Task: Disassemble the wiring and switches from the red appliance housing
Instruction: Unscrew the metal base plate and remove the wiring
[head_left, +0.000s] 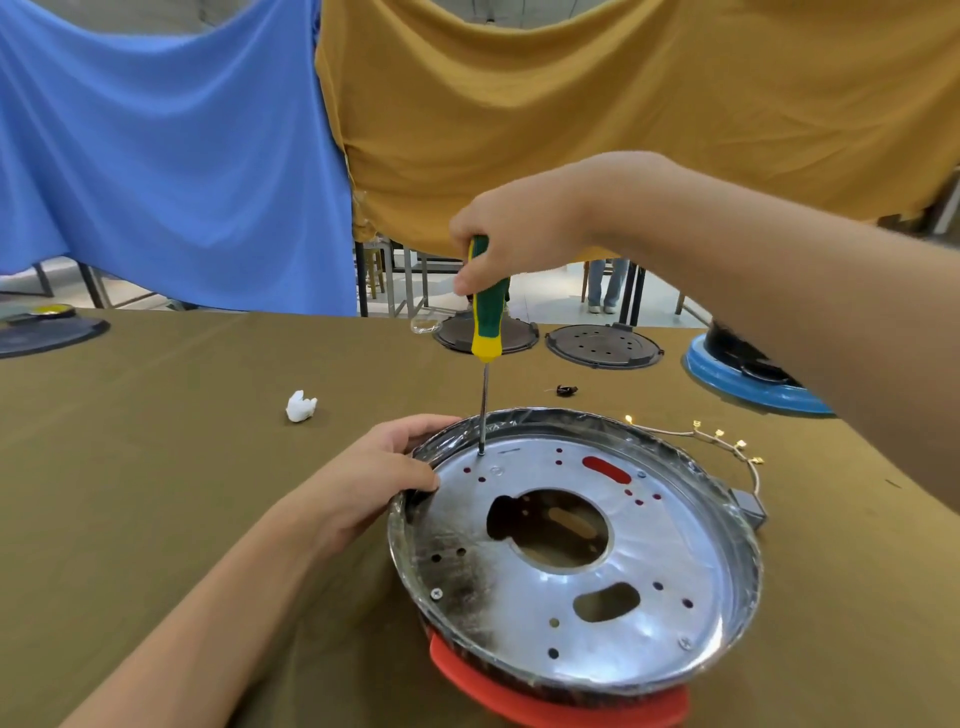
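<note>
Red appliance housing (561, 699), metal plate (571, 545) uppermost, on the table (156, 467); wiring (727, 441) trails from its two o'clock edge. Left hand (374, 478) grips the ten o'clock rim, fingers curled over it. Right hand (514, 228) wraps a green-yellow screwdriver (487, 317), upright, tip at eleven o'clock on the plate.

I am in a workshop-like hall set up for taking appliances apart. My olive-brown cloth-covered surface (156, 467) carries round dark appliance base plates (603, 347), a blue-rimmed housing (748, 392) and a loose wire harness with brass terminals (727, 441). Blue (156, 156) and mustard-yellow fabric sheets (623, 104) hang as screens, and beneath them I see metal-legged tables and stools (395, 280) on a pale floor.
</note>
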